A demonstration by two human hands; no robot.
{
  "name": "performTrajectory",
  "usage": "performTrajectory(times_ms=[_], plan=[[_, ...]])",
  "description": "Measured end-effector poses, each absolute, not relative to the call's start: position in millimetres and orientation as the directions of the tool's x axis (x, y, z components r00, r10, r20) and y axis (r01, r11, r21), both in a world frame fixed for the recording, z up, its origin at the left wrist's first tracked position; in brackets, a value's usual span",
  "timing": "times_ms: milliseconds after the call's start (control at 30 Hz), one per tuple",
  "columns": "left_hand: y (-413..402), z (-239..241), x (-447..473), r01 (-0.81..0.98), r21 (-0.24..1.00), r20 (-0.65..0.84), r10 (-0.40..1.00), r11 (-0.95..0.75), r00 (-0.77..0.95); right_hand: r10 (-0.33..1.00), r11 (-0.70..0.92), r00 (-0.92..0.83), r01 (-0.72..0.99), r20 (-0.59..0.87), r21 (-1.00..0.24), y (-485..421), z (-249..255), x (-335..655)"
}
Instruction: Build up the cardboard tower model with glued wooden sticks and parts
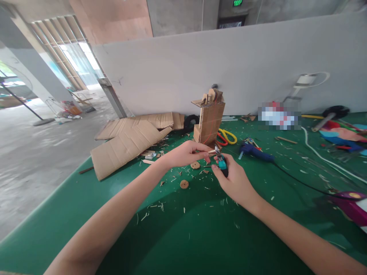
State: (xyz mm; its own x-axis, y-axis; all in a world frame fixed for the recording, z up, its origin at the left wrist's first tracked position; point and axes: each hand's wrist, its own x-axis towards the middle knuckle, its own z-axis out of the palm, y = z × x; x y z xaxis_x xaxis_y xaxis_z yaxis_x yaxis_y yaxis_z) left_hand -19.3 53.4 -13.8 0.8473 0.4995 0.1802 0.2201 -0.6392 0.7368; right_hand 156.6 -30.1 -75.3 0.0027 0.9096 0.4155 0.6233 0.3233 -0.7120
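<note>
Green tabletop (pixel 183 236) underlies pliers (pixel 222 164) in the right hand (pixel 235 179).

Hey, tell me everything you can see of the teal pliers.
The pliers have teal-and-black handles and a short, silvery head that looks like metal. The right hand grips the handles above the green table, the head pointing away from the person. The head is at the end of a thin, pale stick in the left hand; whether the jaws grip it is too small to tell.

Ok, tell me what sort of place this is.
Probably a craft workspace in an unfinished building: cardboard sheets and a corded blue tool lie on the green table, with bare concrete-looking floor beside it.
</note>
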Motion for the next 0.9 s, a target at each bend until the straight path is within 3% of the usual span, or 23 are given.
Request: performTrajectory(times_ms=[233,467,900], plan=[[46,-12,-18,0.31,0.653,0.184,0.541,-0.691,0.82,0.879,0.362,0.001,0.651,0.477,-0.667,-22,-73,161],[36,-20,-5,0.375,0.575,0.315,0.619,-0.728,0.719,0.886,0.328,-0.02,0.733,0.463,-0.596,-8,-75,176],[38,-23,-3,0.382,0.534,0.35,0.609,-0.754,0.712,0.915,0.286,0.003,0.7,0.402,-0.654,-13,-73,177]])
